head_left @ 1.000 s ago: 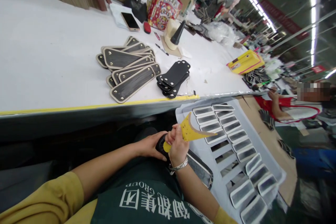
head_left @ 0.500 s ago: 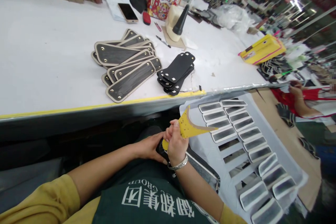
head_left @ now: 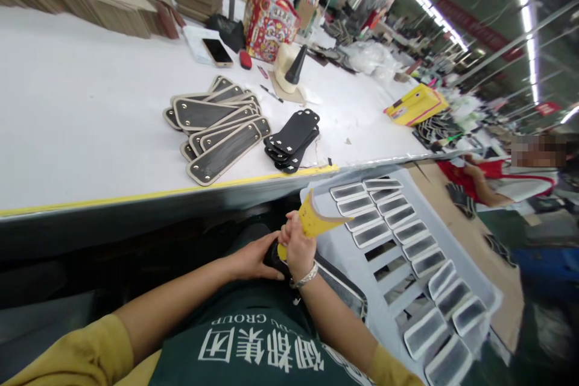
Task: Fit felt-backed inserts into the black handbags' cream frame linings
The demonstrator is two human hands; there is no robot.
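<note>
My right hand [head_left: 300, 247], with a bracelet at its wrist, is wrapped round the handle of a yellow tool [head_left: 316, 221] with a broad, curved end. Close beside it, my left hand [head_left: 256, 258] grips the end of a black piece [head_left: 273, 259] at my lap. A long dark panel with a pale edge [head_left: 342, 287] lies under my right forearm. On the white table are a fanned pile of dark panels with tan edges [head_left: 226, 151] and a smaller stack of black pieces [head_left: 295, 134].
Pale-edged pieces [head_left: 398, 216] lie in rows on a grey sheet [head_left: 362, 298] at the right. A phone [head_left: 218, 51], a red bag [head_left: 270, 23], a white container [head_left: 284, 66] and a yellow box [head_left: 417, 104] stand or lie on the table [head_left: 90, 114]. Another person's arm [head_left: 484, 184] is at the right.
The view has turned up and to the right, so the table items appear lower and further bench area shows. Both hands keep their grips, close together at the lap.
</note>
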